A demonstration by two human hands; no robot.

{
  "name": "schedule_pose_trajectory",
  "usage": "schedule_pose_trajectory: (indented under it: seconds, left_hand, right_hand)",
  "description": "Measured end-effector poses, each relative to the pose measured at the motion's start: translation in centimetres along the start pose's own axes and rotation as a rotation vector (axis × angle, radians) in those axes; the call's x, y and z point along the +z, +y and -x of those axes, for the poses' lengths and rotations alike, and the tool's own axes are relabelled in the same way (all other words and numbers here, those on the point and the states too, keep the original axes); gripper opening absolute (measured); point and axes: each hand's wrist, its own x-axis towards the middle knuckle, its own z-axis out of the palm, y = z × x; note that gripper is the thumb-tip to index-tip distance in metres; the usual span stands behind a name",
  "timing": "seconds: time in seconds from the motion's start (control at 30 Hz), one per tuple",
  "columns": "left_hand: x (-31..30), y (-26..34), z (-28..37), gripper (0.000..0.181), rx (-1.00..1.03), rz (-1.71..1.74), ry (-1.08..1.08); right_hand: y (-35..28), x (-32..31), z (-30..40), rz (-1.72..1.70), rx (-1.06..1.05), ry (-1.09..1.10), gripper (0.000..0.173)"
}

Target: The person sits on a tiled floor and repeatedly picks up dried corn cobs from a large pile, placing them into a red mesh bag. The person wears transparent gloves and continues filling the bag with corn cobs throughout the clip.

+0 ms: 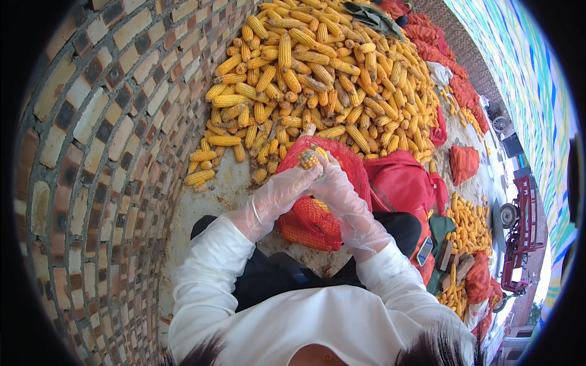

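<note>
My left hand (300, 176) and my right hand (327, 174), both in clear plastic gloves, meet above a red mesh sack. The left one grips a corn cob (308, 160) with dull, discoloured kernels at its end. Bright yellow kernels (320, 151) show by the right fingers, which are closed around corn too; whether this is one cob or two pieces cannot be told. Between my knees stands the red mesh sack (293, 222), its mouth spread, with yellow corn showing inside and through the mesh. A large heap of husked corn cobs (320, 78) rises just beyond it.
A brick wall (105, 151) runs along the left. To the right lie a red sack (398, 178), a phone (425, 250), wood pieces (463, 267) and a smaller corn pile (469, 219). Farther right stand filled red sacks (464, 94) and a red three-wheeled cart (519, 228).
</note>
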Motion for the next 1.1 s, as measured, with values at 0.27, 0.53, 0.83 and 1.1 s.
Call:
schedule_pose_trajectory:
  seconds: [0.27, 0.53, 0.83, 1.1]
  left_hand:
    - [2.1, -1.2, -1.2, 0.071, -0.291, -0.189, -0.089]
    - [0.6, -3.2, -2.4, 0.068, -0.248, -0.502, 0.350]
    - [0.1, -9.3, -2.0, 0.056, -0.609, -0.603, 0.128]
    - [0.0, -15.1, -0.3, 0.039, -0.586, 0.788, 0.338]
  right_hand:
    - [2.9, 2.2, 1.5, -1.020, 0.184, -0.032, 0.053]
    - [5.7, -4.3, 3.9, -1.255, 0.328, 0.078, 0.053]
    - [3.2, -7.2, 5.3, -0.791, 0.325, -0.051, 0.049]
    - [9.6, 1.5, 2.6, 0.759, 0.141, -0.267, 0.054]
